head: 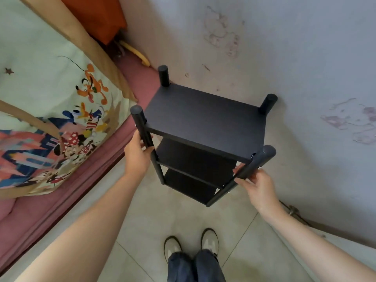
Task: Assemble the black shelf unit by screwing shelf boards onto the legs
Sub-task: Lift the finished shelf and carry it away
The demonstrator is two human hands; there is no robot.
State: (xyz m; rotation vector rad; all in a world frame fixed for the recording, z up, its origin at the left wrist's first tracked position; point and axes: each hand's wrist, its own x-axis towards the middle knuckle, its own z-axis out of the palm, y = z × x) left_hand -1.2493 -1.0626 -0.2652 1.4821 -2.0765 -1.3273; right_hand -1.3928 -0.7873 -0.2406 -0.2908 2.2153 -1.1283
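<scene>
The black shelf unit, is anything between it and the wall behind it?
Nothing visible does. The black shelf unit stands on the tiled floor with its two rear legs close against the wall. The left hand and right hand each grip a front leg.

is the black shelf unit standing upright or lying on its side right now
Upright. The shelf unit stands on the tiled floor, its three boards level and stacked, leg tops pointing up. The left hand and right hand grip its front legs.
</scene>
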